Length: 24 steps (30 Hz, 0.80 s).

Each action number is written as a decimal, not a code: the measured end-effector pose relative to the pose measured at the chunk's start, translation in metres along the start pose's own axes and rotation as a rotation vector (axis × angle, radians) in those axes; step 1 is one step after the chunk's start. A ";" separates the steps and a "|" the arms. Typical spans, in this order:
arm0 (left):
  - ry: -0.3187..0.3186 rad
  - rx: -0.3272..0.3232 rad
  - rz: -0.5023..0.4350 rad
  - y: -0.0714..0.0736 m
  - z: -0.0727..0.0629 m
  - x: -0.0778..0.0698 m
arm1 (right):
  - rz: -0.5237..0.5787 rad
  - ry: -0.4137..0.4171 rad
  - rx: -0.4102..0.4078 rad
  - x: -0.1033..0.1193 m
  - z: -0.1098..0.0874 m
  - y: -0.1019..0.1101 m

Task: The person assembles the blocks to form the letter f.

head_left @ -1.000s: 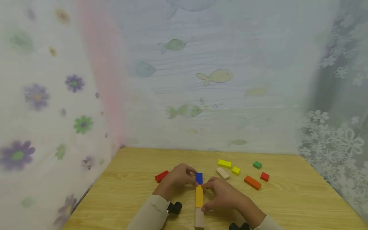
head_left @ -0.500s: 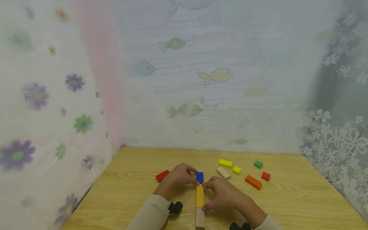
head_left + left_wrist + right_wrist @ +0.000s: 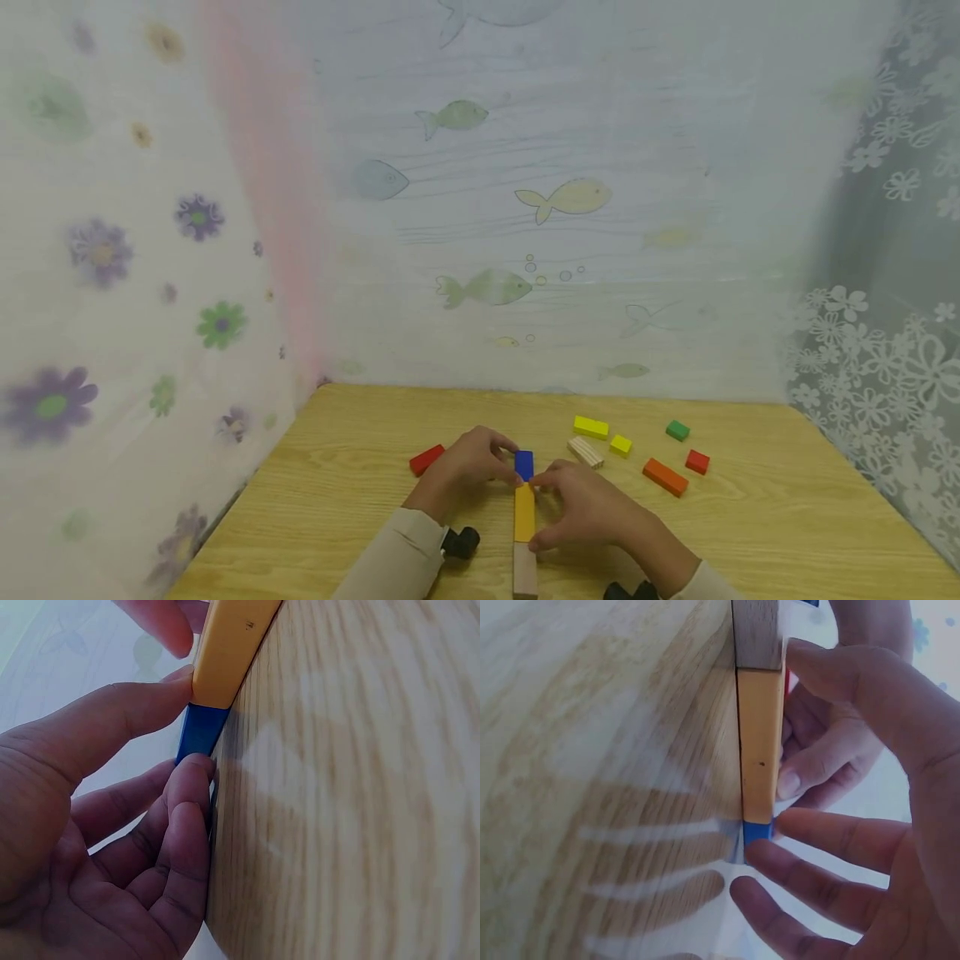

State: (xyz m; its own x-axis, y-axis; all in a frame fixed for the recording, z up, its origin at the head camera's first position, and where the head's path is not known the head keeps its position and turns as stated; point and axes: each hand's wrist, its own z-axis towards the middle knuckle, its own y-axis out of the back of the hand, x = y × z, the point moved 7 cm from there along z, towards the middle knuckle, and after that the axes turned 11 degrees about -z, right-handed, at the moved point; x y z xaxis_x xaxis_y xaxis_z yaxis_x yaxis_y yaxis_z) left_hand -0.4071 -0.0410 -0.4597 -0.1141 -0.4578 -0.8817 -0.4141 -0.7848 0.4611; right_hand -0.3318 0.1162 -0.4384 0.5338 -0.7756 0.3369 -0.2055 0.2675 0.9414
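A row of blocks lies end to end: a blue block farthest off, an orange-yellow block in the middle, a plain wooden block nearest. My left hand is at the blue block; the left wrist view shows its thumb at the blue and orange-yellow joint and its fingers curled at the blue block's far end. On the other side, my right hand spans the orange-yellow block. Its thumb touches near the plain block joint, its extended fingertips near the blue joint.
A red block lies beyond the left wrist. Behind the right hand are a long yellow block, a small yellow one, a ridged wooden block, a green block, an orange block and a small red one.
The whole scene has shifted slightly rightward in the head view. Both hands and the row of blocks keep the same positions relative to each other.
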 end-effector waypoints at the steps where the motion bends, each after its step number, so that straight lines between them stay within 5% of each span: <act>1: 0.001 0.000 -0.004 0.000 0.000 0.000 | -0.005 -0.003 -0.005 -0.001 0.000 0.000; 14: 0.010 0.001 -0.014 -0.001 0.001 0.000 | 0.009 -0.076 -0.164 -0.019 0.003 0.027; 24: 0.015 -0.003 -0.008 0.000 0.001 0.000 | 0.045 -0.159 -0.377 -0.040 0.007 0.046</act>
State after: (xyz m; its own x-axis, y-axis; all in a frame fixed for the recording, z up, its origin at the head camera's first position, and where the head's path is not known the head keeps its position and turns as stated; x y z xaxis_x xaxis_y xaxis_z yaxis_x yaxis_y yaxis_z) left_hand -0.4079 -0.0409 -0.4602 -0.0974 -0.4575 -0.8838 -0.4126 -0.7896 0.4542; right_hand -0.3684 0.1554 -0.4083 0.3917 -0.8291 0.3989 0.1046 0.4708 0.8760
